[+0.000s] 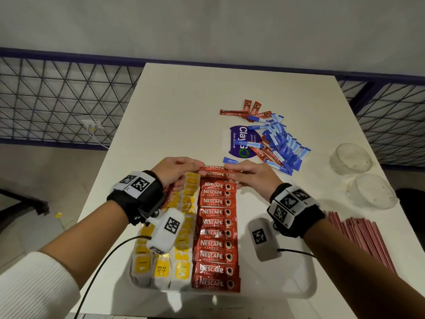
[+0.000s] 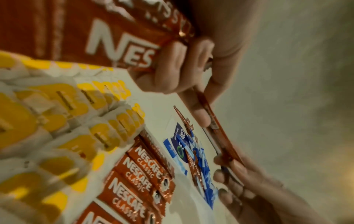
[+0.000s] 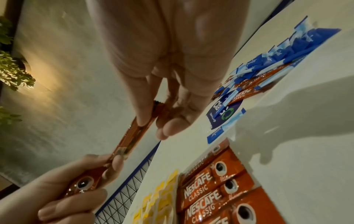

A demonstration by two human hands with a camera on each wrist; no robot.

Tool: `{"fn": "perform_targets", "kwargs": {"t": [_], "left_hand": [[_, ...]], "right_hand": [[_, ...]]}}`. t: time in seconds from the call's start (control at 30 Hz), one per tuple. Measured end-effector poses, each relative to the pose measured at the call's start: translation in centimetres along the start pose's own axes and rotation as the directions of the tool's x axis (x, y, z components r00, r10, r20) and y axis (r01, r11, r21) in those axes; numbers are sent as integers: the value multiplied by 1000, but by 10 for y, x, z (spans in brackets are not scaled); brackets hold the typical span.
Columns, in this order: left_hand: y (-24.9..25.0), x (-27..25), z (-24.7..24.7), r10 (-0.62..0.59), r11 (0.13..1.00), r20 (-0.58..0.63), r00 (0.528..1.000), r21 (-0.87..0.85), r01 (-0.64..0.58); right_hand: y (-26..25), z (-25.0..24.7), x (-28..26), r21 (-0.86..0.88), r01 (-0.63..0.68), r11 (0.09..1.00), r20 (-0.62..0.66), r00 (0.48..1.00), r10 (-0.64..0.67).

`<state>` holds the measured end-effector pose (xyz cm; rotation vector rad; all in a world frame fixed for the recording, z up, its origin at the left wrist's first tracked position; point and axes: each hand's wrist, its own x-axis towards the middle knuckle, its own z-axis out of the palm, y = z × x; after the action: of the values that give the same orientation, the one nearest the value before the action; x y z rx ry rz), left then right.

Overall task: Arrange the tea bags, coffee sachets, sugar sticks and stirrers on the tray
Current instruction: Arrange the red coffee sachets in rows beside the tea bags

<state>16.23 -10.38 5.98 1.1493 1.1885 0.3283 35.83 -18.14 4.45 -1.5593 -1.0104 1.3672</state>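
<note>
"Nescafé Classic" sachets (image 1: 216, 231) fill the tray (image 1: 299, 284); both hands, left (image 1: 174, 171) and right (image 1: 250, 176), pinch another sachet (image 1: 212, 168).

Left hand (image 2: 184, 72): upper centre of the frame, fingers curled round Nescafé sachets (image 2: 107, 37).
Held sachet (image 2: 220, 128): edge-on, pinched between both hands.
Right hand (image 2: 249, 181): lower right, gripping the far end.
Tea bags (image 2: 57, 121): yellow, left.
Nescafé Classic row (image 2: 138, 169): lower centre.
Blue sticks (image 2: 201, 166): centre, blurred heap.
</note>
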Motion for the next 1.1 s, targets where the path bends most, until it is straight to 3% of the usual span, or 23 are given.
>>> {"fn": "perform_targets", "kwargs": {"t": [0.2, 0.4, 0.5, 0.7, 0.87, 1.1], "left_hand": [[-11, 5, 2, 19, 996, -51, 999, 89, -14], [-12, 13, 2, 21, 990, -29, 999, 137, -17], [-15, 14, 1, -22, 965, -1, 1000, 262, 22], [-16, 18, 3, 57, 755, -4, 998, 654, -41], [-18, 24, 9, 50, 649, 26, 998, 759, -53], [-15, 28, 17, 3, 482, 87, 996, 873, -78]], "right_hand": [[3, 2, 1, -11, -85, 996, -14, 996, 85], [7, -2, 4, -17, -133, 991, -52, 990, 132], [12, -5, 4, -66, -200, 978, -48, 979, 197], [25, -3, 3, -102, -329, 939, -10, 944, 330], [36, 4, 10, -227, -359, 905, -52, 933, 357], [40, 8, 16, -239, -408, 881, -101, 913, 396]]}}
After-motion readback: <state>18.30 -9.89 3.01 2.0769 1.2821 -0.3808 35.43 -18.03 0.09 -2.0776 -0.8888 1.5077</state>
